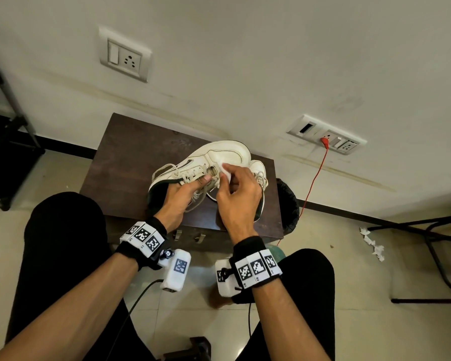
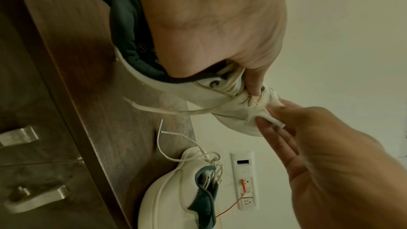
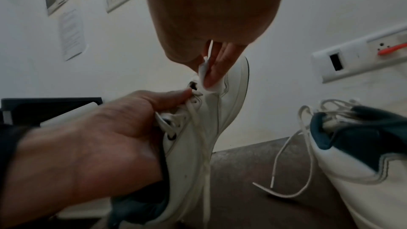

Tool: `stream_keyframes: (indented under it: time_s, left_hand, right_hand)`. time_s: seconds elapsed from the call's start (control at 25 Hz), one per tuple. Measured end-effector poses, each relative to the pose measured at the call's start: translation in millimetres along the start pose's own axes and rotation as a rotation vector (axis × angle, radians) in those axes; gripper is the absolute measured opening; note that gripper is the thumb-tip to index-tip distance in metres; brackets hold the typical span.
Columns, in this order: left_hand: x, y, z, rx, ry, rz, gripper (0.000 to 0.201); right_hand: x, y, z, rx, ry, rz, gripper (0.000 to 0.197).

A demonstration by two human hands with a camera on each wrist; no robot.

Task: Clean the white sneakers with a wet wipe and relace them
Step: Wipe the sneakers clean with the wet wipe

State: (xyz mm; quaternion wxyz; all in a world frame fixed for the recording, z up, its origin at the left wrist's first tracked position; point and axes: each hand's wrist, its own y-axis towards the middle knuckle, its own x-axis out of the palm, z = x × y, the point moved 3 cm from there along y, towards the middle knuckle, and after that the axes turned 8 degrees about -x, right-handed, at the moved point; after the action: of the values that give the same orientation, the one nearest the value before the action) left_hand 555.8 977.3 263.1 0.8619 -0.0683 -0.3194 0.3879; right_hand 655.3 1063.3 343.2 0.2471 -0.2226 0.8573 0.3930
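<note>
We are wiping one white sneaker (image 1: 219,157) over the dark wooden cabinet (image 1: 130,157)

Our left hand (image 1: 179,198) is reaching into the sneaker's collar and gripping it, thumb lying on the laces (image 1: 190,175), while our right hand (image 1: 238,196) is pinching a folded wet wipe (image 1: 225,173) between thumb and fingertips and pressing it against the upper near the eyelets. The second sneaker (image 1: 258,170) is sitting on the cabinet top just to the right, its loose lace (image 3: 284,156) trailing across the wood. What seems to be a black-lined bin (image 1: 289,204) is standing beside the cabinet, and crumpled wipes (image 1: 372,243) are lying on the floor
</note>
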Motion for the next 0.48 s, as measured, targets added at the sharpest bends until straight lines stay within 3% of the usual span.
stream_keyframes:
  time_s: [0.24, 0.48]
  left_hand:
    - [1.1, -0.5, -2.4, 0.005, 0.006, -0.004, 0.056]
    - [-0.4, -2.8, 2.0, -0.014, 0.000, -0.042, 0.044]
  right_hand:
    - [-20.1, 22.6, 3.0, 0.031, 0.057, 0.137, 0.016]
    - [1.5, -7.5, 2.4, 0.010, -0.033, -0.043, 0.018]
